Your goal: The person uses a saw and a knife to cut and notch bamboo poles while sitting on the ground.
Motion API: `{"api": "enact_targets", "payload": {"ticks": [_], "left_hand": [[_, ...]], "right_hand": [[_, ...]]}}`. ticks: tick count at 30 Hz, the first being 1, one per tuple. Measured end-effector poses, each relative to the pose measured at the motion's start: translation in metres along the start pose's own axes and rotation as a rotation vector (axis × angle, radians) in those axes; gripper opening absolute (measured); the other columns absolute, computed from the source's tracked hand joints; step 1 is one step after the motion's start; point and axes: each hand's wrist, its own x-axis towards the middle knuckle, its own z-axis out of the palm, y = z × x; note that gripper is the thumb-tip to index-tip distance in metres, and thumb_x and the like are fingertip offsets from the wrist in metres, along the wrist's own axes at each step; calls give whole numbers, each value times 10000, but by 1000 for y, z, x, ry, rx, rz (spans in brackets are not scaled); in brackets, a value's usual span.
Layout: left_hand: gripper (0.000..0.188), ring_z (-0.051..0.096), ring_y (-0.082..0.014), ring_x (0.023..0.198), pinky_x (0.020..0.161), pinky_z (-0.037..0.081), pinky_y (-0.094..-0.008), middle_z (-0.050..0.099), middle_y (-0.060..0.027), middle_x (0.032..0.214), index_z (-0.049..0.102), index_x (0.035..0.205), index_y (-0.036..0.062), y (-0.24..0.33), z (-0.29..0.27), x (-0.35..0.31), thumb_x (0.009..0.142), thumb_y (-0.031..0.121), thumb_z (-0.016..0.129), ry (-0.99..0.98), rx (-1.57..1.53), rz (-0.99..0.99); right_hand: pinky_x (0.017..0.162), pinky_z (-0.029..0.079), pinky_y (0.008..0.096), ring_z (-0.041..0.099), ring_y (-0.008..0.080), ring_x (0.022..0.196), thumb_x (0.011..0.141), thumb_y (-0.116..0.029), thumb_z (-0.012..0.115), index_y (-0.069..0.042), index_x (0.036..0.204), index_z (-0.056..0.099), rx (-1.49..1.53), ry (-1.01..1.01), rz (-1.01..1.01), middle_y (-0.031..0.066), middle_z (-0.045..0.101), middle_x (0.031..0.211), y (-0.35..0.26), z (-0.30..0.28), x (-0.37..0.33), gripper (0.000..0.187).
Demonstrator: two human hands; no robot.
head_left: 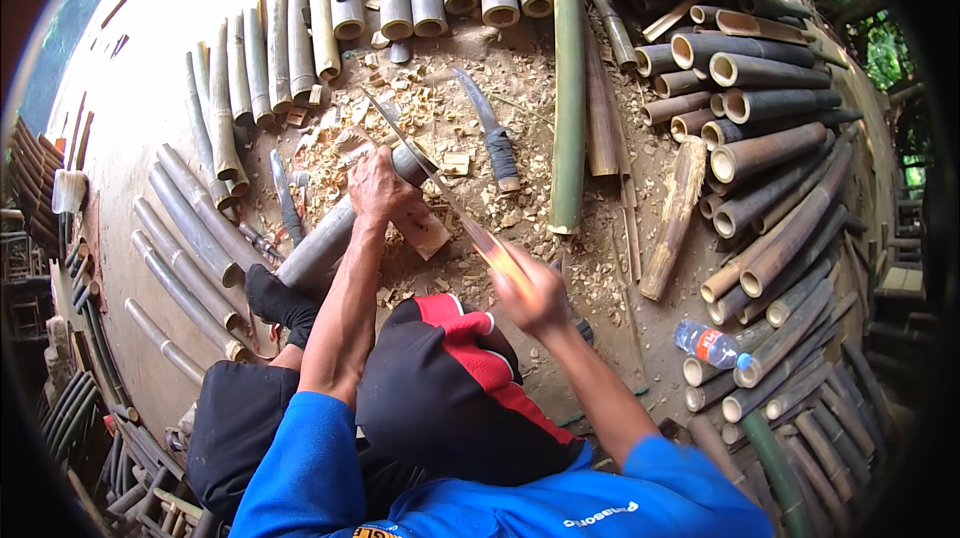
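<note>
A grey bamboo tube (322,246) lies slanting in front of me, its far end at the saw. My left hand (382,186) is closed over the tube near that end, pressing it down. In my right hand (538,296), slightly blurred, is the wooden handle of a handsaw (440,181). The long thin blade crosses the tube just beyond my left hand. Whether its teeth are in the bamboo, I cannot tell. A wooden block (424,232) sits beneath the tube. My dark-socked foot (278,300) rests by the tube's near part.
Beyond the saw lies a curved knife (490,133) with a wrapped handle; a second knife (285,200) is at left. Wood chips (455,228) litter the ground. Bamboo tubes surround me, with a stack (780,103) at right. A long green bamboo (567,108) and a plastic bottle (712,345) lie nearby.
</note>
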Motion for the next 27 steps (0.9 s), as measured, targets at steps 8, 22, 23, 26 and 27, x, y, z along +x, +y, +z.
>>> {"api": "enact_targets", "payload": {"ticks": [8, 22, 23, 26, 27], "left_hand": [[739, 697, -390, 1087, 1011, 516, -469, 740, -209, 1059, 690, 1143, 34, -1, -3, -3, 531, 376, 925, 45, 17, -3], [415, 647, -325, 1150, 1069, 430, -459, 716, -166, 1079, 676, 1047, 78, -27, 5, -5, 675, 239, 766, 65, 8, 12], [411, 651, -329, 1131, 1052, 448, -455, 713, -165, 1068, 673, 1024, 65, -2, 1, -8, 656, 222, 766, 4, 0, -12], [412, 662, -340, 1096, 1019, 483, -460, 711, -178, 1045, 666, 1026, 43, 5, -6, -7, 655, 197, 753, 30, -13, 34], [394, 667, -338, 1082, 1007, 482, -459, 714, -176, 1023, 656, 1009, 43, 8, -5, -7, 659, 200, 748, 40, -34, 46]], "right_hand": [[738, 624, 414, 785, 357, 888, 989, -216, 634, 26, 1373, 627, -17, 28, -99, 233, 766, 1044, -5, -27, -40, 454], [899, 605, 416, 764, 346, 1072, 1000, -196, 632, 42, 1393, 606, 0, -68, -87, 245, 741, 1206, -11, -13, -23, 461], [1022, 562, 412, 699, 313, 1245, 995, -158, 618, 121, 1454, 529, 52, -140, 144, 267, 697, 1334, -15, -48, -68, 545], [958, 579, 380, 731, 296, 1163, 1000, -185, 594, 119, 1418, 567, 262, -22, 135, 263, 725, 1259, -17, -53, -89, 517], [888, 589, 390, 751, 286, 1068, 1002, -204, 601, 105, 1396, 587, 141, -31, 99, 261, 741, 1180, 0, -36, -65, 501]]}}
